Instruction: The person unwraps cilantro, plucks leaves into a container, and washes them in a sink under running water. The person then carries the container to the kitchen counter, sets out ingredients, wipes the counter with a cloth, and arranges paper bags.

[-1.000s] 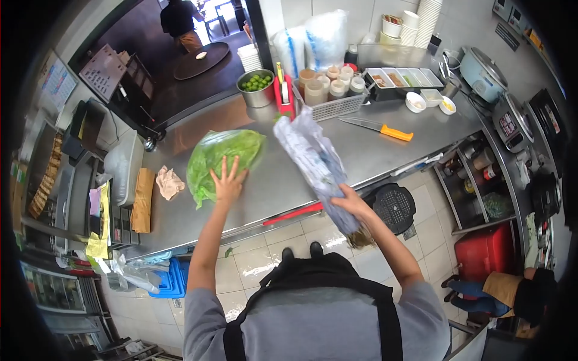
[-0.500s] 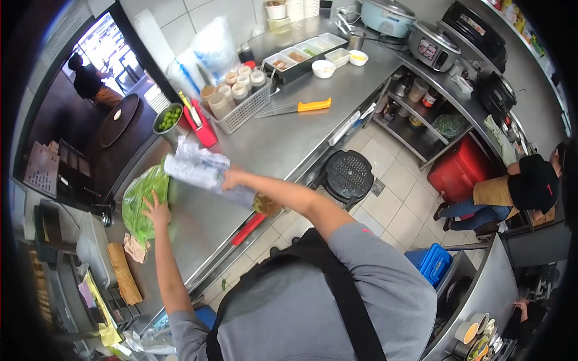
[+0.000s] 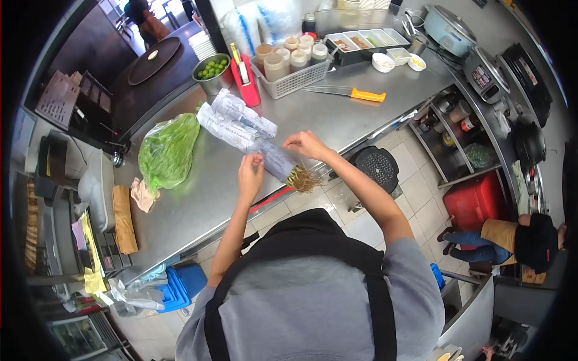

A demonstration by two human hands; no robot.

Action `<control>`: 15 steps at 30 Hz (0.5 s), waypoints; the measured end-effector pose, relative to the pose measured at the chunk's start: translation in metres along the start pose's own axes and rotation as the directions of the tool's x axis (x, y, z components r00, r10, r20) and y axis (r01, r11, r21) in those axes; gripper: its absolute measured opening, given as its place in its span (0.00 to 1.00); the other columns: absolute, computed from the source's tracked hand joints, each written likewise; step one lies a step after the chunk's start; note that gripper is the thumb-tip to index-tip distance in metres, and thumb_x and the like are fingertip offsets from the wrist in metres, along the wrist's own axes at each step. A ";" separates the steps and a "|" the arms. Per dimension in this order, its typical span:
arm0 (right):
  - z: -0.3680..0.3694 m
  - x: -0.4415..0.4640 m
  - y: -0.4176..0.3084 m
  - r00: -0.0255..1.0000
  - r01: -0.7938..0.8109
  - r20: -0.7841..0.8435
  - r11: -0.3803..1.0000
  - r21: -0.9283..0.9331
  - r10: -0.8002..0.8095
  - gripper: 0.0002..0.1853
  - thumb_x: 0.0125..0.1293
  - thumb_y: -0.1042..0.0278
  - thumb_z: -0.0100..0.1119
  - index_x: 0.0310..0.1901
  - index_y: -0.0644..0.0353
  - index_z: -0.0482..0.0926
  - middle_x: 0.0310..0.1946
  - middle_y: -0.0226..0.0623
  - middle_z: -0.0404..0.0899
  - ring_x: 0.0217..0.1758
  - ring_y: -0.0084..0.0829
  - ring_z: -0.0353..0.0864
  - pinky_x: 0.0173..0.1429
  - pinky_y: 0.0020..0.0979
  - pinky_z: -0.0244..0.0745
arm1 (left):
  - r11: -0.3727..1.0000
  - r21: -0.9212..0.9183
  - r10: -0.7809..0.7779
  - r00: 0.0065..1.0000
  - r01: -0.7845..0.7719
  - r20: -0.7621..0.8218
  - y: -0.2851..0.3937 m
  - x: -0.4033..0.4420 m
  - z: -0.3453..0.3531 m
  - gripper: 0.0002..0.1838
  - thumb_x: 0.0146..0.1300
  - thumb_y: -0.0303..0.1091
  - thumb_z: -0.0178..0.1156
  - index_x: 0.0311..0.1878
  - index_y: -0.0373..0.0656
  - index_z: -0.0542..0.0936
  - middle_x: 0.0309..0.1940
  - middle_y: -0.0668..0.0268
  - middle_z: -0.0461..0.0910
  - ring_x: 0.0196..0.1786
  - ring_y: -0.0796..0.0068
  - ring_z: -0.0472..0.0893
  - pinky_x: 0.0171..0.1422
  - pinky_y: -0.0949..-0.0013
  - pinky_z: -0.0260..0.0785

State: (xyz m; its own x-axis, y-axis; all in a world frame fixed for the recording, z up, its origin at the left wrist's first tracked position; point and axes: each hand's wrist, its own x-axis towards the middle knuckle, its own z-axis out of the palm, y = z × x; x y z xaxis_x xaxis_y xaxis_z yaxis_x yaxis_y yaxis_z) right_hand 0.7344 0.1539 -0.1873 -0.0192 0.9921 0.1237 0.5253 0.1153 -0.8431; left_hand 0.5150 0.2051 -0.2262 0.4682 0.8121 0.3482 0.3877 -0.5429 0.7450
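Note:
A bundle of rooted greens wrapped in printed paper (image 3: 241, 129) lies slantwise on the steel counter, its brown roots (image 3: 306, 179) sticking out past the front edge. At the near side of the wrapper is my left hand (image 3: 250, 175), with thumb and fingers pinched together. My right hand (image 3: 308, 146) is pinched too, beside the wrapper's right edge, close to the root end. Whatever is between the fingertips of either hand is too small to make out. Left of the bundle rests a clear plastic bag of leafy greens (image 3: 168, 150), touched by neither hand.
Behind the bundle stand a pot of green limes (image 3: 212, 73), a red holder (image 3: 244, 78) and a grey basket of bottles (image 3: 295, 79). A yellow-handled knife (image 3: 367, 95) lies to the right. A black stool (image 3: 374, 169) stands by the counter; another person (image 3: 512, 240) is at far right.
The paper-wrapped bundle, held in my right hand before, now lies on the counter. My left hand has left the bag of greens and come to the bundle. The camera view has shifted.

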 end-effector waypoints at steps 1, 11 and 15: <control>0.006 0.003 0.001 0.999 0.017 -0.050 1.000 -0.009 -0.018 0.07 0.55 0.75 0.57 0.35 0.63 0.81 0.33 0.41 0.82 0.38 0.38 0.82 0.44 0.33 0.75 | 0.999 -0.019 -0.040 0.998 0.039 -0.046 -0.007 0.003 0.004 0.09 0.54 0.23 0.58 0.40 0.40 0.76 0.34 0.60 0.76 0.36 0.67 0.77 0.44 0.65 0.69; 0.051 0.056 0.007 0.983 0.180 0.101 0.927 -0.330 -0.155 0.09 0.51 0.75 0.59 0.35 0.54 0.81 0.38 0.38 0.78 0.43 0.44 0.78 0.47 0.40 0.73 | 0.996 0.011 -0.083 0.993 0.084 -0.082 -0.035 0.017 0.011 0.07 0.50 0.26 0.64 0.33 0.37 0.80 0.32 0.61 0.78 0.29 0.72 0.78 0.36 0.70 0.71; 0.050 0.056 -0.004 0.980 0.168 0.162 0.903 -0.394 -0.112 0.12 0.50 0.75 0.58 0.38 0.52 0.80 0.39 0.39 0.76 0.46 0.44 0.77 0.48 0.43 0.72 | 0.852 -0.245 -0.408 0.881 0.462 0.241 -0.047 0.033 0.004 0.05 0.52 0.29 0.64 0.33 0.42 0.80 0.32 0.70 0.79 0.31 0.79 0.76 0.35 0.74 0.69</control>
State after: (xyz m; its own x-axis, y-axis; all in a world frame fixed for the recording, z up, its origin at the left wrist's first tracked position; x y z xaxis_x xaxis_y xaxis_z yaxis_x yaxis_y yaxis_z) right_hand 0.6885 0.2117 -0.2037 -0.2153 0.9677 0.1315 0.8067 0.2521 -0.5345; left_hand 0.5152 0.2560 -0.2517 0.4459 0.8849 -0.1345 0.3519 -0.0352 0.9354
